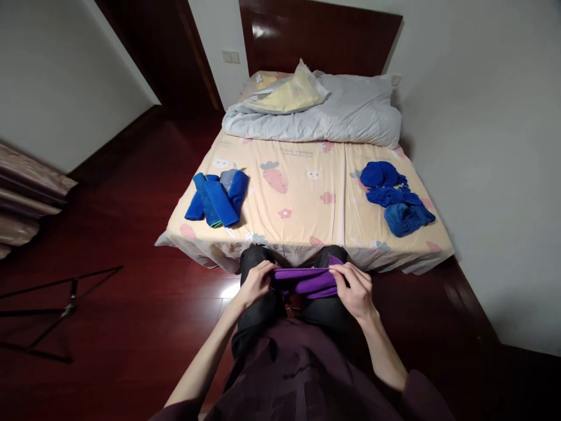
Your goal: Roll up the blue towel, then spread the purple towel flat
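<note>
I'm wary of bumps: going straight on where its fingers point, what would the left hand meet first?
The purple cloth the left hand holds; past that, probably the right hand, though depth is unclear.

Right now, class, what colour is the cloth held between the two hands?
The cloth is purple, shown best in the head view.

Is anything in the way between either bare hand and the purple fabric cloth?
Nothing visible: the left hand and right hand both grip the purple cloth directly. The rolled blue fabric cloths lie apart from it, on the carrot-print bedsheet.
</note>
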Tool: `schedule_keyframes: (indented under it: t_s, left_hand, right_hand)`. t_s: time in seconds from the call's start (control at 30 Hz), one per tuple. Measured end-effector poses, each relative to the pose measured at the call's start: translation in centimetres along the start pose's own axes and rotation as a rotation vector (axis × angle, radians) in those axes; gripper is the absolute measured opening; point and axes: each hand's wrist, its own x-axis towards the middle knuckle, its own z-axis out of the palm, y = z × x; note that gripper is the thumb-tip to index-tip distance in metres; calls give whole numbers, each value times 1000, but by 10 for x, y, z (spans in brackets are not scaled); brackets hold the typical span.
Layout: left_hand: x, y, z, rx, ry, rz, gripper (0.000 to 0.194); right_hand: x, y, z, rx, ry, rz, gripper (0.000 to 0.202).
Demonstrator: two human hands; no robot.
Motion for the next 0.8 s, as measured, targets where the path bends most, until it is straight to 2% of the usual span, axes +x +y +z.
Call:
schedule_keyframes:
  t_s: [0.07,0.17,0.23,0.3,0.37,0.47,0.53,0.6,0.7,0.8]
  left_hand:
    - [-5,-11,3,27,-42,-40,44]
    - [-14,-31,-1,91,-15,-100,41]
    - [-20,-43,-15,136,71,-121,38]
    - [-25,-51,-39,196,199,-130,33]
    - [-32,-56,-69,283,330,-124,29]
    - [-43,-54,-115,440,502,-69,25]
    - [-53,-48,-140,526,560,7,27]
    - [-63,-41,-159,589,564,82,29]
    - [-79,-31,-176,654,594,104,29]
    - [-90,-24,-183,648,669,11,31]
  right_hand:
    - [3,5,-15,-63,49,-26,15]
    - [4,13,-40,-146,117,-26,15]
    - [3,16,-55,-177,128,10,14]
    - [-1,19,-62,-146,77,94,11]
    - [-11,22,-61,-20,-82,235,12]
    - [-39,31,-40,253,-505,507,21]
    - [-65,36,-21,374,-804,649,29]
    - [-95,38,-3,424,-1041,733,38]
    - [-135,38,11,422,-1243,797,37]
    - [-158,42,7,421,-1280,841,27]
